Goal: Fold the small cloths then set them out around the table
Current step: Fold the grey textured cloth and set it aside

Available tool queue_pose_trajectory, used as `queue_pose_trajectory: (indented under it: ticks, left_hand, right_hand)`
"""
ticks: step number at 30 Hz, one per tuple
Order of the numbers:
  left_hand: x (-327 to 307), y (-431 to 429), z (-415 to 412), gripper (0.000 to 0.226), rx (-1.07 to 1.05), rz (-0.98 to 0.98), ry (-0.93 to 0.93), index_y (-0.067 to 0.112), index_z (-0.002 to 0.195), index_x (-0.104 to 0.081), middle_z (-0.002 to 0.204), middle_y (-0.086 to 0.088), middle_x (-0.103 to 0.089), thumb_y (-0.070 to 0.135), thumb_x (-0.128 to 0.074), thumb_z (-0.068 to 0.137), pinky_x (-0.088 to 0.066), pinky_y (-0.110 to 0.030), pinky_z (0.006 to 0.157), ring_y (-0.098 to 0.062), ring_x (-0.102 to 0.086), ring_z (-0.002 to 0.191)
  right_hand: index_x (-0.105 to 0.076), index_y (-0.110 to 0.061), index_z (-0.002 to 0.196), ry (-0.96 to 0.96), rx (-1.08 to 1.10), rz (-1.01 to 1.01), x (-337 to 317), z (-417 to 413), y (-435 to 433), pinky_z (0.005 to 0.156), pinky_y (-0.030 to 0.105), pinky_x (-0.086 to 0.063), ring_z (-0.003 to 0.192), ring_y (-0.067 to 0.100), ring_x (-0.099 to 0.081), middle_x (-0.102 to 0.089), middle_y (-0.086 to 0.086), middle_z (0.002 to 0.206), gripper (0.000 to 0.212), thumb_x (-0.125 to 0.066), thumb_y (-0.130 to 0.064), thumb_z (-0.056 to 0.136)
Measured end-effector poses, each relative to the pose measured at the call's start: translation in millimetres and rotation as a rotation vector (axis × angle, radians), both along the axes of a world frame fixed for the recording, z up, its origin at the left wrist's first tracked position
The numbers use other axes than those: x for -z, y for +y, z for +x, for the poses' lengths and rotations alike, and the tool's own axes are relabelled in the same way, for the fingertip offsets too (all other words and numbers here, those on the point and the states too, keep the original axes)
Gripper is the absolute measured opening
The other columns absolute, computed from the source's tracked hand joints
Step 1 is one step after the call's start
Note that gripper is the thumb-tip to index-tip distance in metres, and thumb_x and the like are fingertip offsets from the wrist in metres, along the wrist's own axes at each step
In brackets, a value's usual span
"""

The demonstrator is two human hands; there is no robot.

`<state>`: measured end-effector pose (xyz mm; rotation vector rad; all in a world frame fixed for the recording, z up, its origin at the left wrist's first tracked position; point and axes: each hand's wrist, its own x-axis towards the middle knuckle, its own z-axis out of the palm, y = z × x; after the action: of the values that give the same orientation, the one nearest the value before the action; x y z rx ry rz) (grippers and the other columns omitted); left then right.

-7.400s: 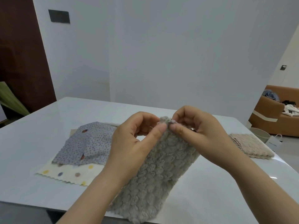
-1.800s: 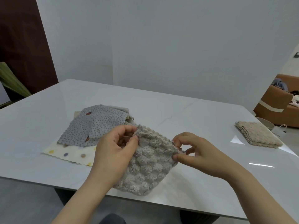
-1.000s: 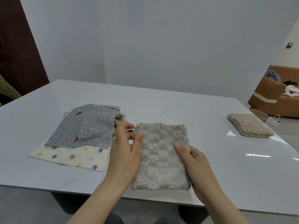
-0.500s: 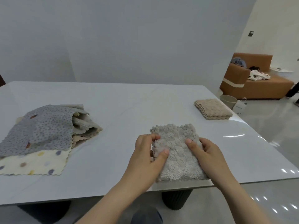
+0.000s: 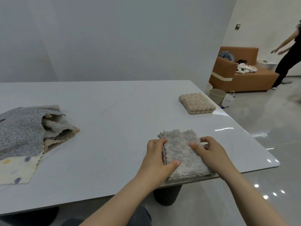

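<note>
A folded grey fluffy cloth (image 5: 182, 150) lies near the front right edge of the white table (image 5: 114, 128). My left hand (image 5: 156, 154) grips its left edge, thumb on top and fingers curled round the edge. My right hand (image 5: 210, 152) holds its right side with curled fingers, thumb pressed on top. A folded beige cloth (image 5: 197, 103) lies at the table's far right edge. At the left sits a heap of unfolded cloths (image 5: 24, 137): a grey dotted one on top, a cream one with coloured dots beneath.
Beyond the table's right side stand a brown sofa (image 5: 244, 72) with clothes on it, a small bin (image 5: 216, 95) and a paper bag. A person in black (image 5: 288, 53) moves at the far right. A dark table leg (image 5: 167, 194) shows below the front edge.
The grey cloth was folded smaller in the air, laid flat, then slid rightward along the front edge. My view has turned right with it; both hands remain on the cloth.
</note>
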<state>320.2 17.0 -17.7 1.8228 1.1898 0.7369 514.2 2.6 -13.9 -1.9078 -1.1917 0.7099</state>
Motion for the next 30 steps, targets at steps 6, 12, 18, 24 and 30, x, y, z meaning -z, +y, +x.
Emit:
queue_pose_trajectory:
  ticks: [6, 12, 18, 24, 30]
  left_hand:
    - [12.7, 4.2, -6.5, 0.075, -0.052, -0.010, 0.027, 0.022, 0.141, -0.031, 0.125, 0.013, -0.026, 0.035, -0.071, 0.079, -0.040, -0.020, 0.098, -0.009, -0.047, 0.100]
    - [13.7, 6.4, -4.8, 0.076, -0.045, 0.008, 0.081, 0.021, 0.143, -0.029, 0.127, 0.010, -0.023, 0.040, -0.068, 0.080, -0.042, -0.023, 0.099, -0.012, -0.048, 0.104]
    - [13.2, 6.2, -12.1, 0.066, -0.089, 0.049, 0.074, 0.021, 0.137, -0.038, 0.121, 0.010, -0.025, 0.043, -0.065, 0.081, -0.039, -0.020, 0.098, -0.011, -0.047, 0.110]
    - [-0.4, 6.4, -25.9, 0.049, -0.154, 0.100, 0.001, 0.031, 0.128, -0.043, 0.121, 0.012, -0.035, 0.041, -0.063, 0.084, -0.037, -0.005, 0.071, 0.002, -0.049, 0.095]
    - [-15.5, 4.4, -51.3, 0.044, -0.195, 0.171, -0.032, 0.032, 0.127, -0.046, 0.118, 0.014, -0.043, 0.036, -0.062, 0.086, -0.042, -0.008, 0.072, 0.004, -0.050, 0.097]
  right_hand:
    - [-0.055, -0.019, 0.108, -0.047, 0.020, 0.049, 13.7, -4.5, 6.0, 0.059, 0.023, -0.043, 0.080, 0.015, -0.062, -0.065, 0.005, 0.092, 0.035, -0.068, -0.041, 0.084]
    - [-0.056, -0.020, 0.106, -0.145, 0.009, 0.048, 11.5, -6.5, 11.1, 0.059, 0.025, -0.044, 0.076, 0.012, -0.060, -0.063, 0.001, 0.088, 0.033, -0.070, -0.040, 0.083]
    - [-0.055, -0.020, 0.117, -0.263, 0.032, 0.065, 2.3, -5.2, 7.4, 0.071, 0.029, -0.041, 0.088, 0.016, -0.056, -0.060, 0.000, 0.101, 0.043, -0.070, -0.042, 0.083]
    - [-0.061, -0.022, 0.111, -0.344, -0.050, 0.186, -16.0, -28.8, 7.7, 0.076, 0.025, -0.041, 0.092, 0.012, -0.055, -0.060, -0.004, 0.103, 0.031, -0.070, -0.034, 0.083]
    - [-0.061, -0.026, 0.105, -0.288, -0.126, 0.213, -22.9, -58.1, 11.4, 0.070, 0.020, -0.043, 0.086, 0.004, -0.056, -0.061, -0.009, 0.094, 0.025, -0.070, -0.034, 0.083]
